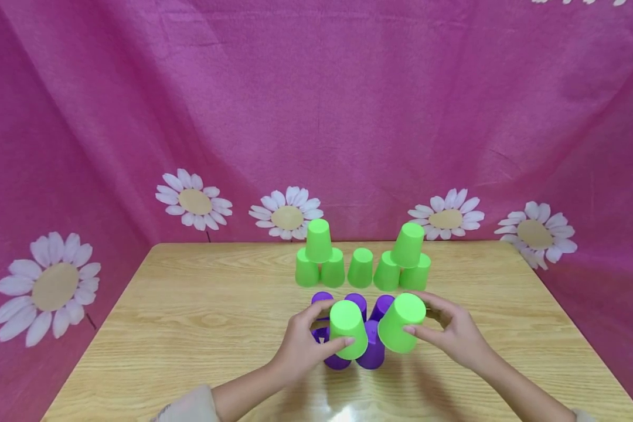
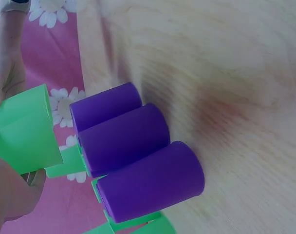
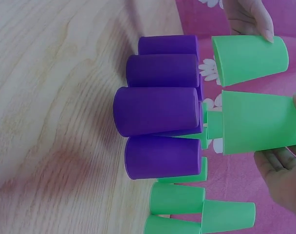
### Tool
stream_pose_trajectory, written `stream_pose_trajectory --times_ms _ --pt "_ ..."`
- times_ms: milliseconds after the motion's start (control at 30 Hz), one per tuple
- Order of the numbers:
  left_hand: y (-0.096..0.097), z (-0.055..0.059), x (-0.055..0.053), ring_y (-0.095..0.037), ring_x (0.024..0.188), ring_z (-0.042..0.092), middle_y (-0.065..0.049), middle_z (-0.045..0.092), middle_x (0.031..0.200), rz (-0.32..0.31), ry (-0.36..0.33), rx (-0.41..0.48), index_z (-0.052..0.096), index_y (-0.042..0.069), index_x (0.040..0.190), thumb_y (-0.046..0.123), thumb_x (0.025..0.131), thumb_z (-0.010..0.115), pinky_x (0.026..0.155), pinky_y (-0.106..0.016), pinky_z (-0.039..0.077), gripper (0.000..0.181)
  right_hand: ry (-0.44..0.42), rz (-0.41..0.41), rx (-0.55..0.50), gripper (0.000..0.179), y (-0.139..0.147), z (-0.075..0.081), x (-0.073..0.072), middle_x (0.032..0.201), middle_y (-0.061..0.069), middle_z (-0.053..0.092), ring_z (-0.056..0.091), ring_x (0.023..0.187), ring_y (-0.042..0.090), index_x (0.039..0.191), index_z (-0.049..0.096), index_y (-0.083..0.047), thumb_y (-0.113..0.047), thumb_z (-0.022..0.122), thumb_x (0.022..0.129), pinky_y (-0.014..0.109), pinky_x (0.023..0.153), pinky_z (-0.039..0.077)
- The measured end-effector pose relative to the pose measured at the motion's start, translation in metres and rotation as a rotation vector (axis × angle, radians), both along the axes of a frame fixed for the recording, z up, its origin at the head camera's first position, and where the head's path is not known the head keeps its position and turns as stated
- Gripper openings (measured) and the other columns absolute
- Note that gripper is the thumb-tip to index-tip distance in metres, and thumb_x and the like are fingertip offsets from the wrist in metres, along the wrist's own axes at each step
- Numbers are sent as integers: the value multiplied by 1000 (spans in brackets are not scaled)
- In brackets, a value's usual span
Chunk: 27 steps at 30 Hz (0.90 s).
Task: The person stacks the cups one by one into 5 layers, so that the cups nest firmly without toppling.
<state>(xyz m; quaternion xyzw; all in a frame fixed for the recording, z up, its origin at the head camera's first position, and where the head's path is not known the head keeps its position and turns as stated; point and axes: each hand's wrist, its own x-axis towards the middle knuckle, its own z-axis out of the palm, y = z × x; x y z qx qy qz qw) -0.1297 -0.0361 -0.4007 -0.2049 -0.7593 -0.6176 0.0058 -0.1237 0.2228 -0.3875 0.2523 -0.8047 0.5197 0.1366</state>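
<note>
**Two held in the air above the purple cups [image 1: 371, 351]**

Take the purple cups as the middle of the dial, with 12 o'clock pointing away from the person. The left hand [image 1: 300, 346] is at 9 o'clock, thumb and fingers curled round the sides of one green cup [image 1: 346, 322]. The right hand [image 1: 459, 337] is at 3 o'clock and grips another green cup [image 1: 401, 322] the same way, its thumb on the near side. Both held cups are mouth-down, just beside each other with a narrow gap between, and the wrist views show them clear of the purple tops.

The purple cups stand mouth-down on the table [image 1: 200, 328], grouped closely; some are partly covered, so the full count cannot be told. Beyond them are a left stack [image 1: 319, 240] at 11 o'clock, one green cup on two, a lone cup [image 1: 360, 269] at 12 o'clock, and a right stack [image 1: 408, 243] at 1 o'clock, again one on two.

A pink cloth [image 1: 348, 105] with white daisies [image 1: 286, 217] hangs behind the table's 12 o'clock edge. Toward 8 o'clock, a pale sleeve [image 1: 187, 404] covers part of the left forearm.
</note>
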Motion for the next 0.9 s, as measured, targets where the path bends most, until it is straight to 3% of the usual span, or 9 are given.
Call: stream_pose_trajectory --times_ms 133,367,900 --pt "4 4 -7 -25 102 62 -12 65 111 6 8 37 58 4 117 6 71 78 88 -24 53 50 -12 -26 6 47 -1 2 -2 108 -25 61 58 97 -7 116 57 9 9 71 72 11 82 49" --pt "8 6 -17 -31 100 64 -16 65 111 29 128 4 58 1 117 6 71 78 88 -29 54 50 -25 -41 -11 45 -5 0 -10 105 -26 61 59 94 -7 115 57 10 8 71 72 11 82 50" --pt "10 7 -41 -31 97 64 -16 67 107 107 180 -29 60 1 114 7 69 80 86 -39 54 49 -19 -77 -51 44 -12 -7 -29 101 -27 59 58 92 -8 116 57 11 9 70 74 9 81 49"
